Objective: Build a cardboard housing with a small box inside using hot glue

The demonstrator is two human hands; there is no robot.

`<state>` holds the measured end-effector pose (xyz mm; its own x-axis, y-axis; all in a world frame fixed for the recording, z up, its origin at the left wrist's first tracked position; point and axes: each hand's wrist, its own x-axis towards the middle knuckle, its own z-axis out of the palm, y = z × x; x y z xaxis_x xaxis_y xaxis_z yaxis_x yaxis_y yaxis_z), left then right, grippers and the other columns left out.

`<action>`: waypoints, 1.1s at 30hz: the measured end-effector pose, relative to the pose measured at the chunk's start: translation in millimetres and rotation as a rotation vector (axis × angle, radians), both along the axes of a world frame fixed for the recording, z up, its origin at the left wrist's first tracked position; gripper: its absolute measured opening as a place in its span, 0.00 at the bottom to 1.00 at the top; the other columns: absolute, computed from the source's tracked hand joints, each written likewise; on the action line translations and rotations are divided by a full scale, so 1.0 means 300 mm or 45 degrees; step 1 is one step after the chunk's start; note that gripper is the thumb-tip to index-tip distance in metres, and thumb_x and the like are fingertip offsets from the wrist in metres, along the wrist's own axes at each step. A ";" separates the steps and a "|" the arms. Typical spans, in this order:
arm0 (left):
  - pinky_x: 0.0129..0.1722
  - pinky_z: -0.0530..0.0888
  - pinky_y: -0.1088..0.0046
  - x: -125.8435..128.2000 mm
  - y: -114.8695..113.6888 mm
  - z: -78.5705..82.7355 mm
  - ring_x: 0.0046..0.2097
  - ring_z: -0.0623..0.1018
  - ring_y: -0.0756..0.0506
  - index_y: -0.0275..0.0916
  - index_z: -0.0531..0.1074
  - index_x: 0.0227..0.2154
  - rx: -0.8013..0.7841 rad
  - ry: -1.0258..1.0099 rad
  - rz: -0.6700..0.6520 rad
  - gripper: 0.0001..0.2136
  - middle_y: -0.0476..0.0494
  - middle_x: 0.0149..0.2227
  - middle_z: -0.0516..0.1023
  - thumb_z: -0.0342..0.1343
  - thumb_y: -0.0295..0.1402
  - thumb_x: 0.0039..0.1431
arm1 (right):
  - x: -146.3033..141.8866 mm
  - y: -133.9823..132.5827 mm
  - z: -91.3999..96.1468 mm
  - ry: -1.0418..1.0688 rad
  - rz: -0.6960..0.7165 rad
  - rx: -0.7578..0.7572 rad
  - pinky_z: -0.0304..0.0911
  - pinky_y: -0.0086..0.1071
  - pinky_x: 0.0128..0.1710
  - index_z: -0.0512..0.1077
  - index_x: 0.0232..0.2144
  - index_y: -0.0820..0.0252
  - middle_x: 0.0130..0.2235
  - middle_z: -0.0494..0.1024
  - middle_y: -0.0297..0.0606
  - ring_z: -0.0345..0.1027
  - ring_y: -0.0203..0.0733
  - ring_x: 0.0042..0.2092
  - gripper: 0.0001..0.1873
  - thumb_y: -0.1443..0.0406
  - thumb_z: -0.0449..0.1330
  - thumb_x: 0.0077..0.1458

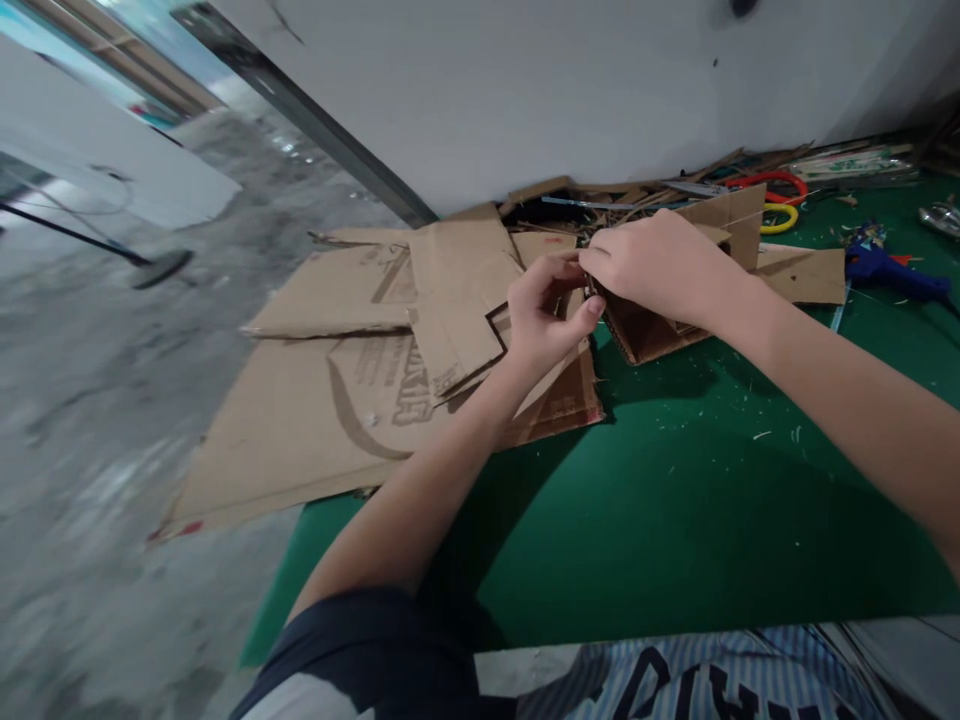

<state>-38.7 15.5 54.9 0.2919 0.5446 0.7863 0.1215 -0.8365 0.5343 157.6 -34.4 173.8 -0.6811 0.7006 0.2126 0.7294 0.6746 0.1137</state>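
Both my hands meet over a small folded cardboard piece standing on the green table. My left hand is closed, thumb and fingers pinching the piece's near edge. My right hand is curled over its top, fingers closed on it. Just left of my hands lies a stack of flat brown cardboard sheets, some printed, overhanging the table's left edge.
Cardboard scraps and strips are heaped along the white wall. Red and yellow scissors handles lie at the back right, and a blue glue gun lies to the right. Grey floor spreads left of the table.
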 end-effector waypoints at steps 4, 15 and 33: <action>0.42 0.81 0.62 -0.001 0.001 -0.002 0.45 0.82 0.43 0.46 0.69 0.41 -0.037 0.036 0.052 0.23 0.42 0.45 0.80 0.59 0.62 0.62 | 0.004 0.010 -0.002 -0.013 0.001 -0.009 0.58 0.38 0.42 0.76 0.53 0.65 0.45 0.81 0.49 0.75 0.47 0.46 0.21 0.70 0.44 0.71; 0.41 0.81 0.63 -0.004 0.006 -0.008 0.43 0.82 0.43 0.46 0.68 0.41 -0.008 0.058 0.073 0.24 0.41 0.45 0.81 0.57 0.63 0.63 | -0.008 -0.010 0.021 -0.107 -0.047 -0.002 0.58 0.39 0.40 0.75 0.53 0.67 0.46 0.82 0.51 0.76 0.49 0.47 0.23 0.76 0.43 0.69; 0.50 0.82 0.59 -0.011 -0.034 0.053 0.59 0.80 0.36 0.46 0.75 0.54 -0.002 0.330 0.143 0.28 0.35 0.56 0.81 0.52 0.62 0.66 | 0.141 0.005 -0.125 0.221 -0.060 0.140 0.56 0.46 0.52 0.78 0.52 0.60 0.50 0.82 0.47 0.68 0.53 0.54 0.17 0.63 0.52 0.70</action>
<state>-42.0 5.2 70.9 0.4210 0.5862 0.6922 0.3459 -0.8092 0.4750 199.8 -32.8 136.4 -0.5946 0.6972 0.4005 0.7751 0.6295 0.0547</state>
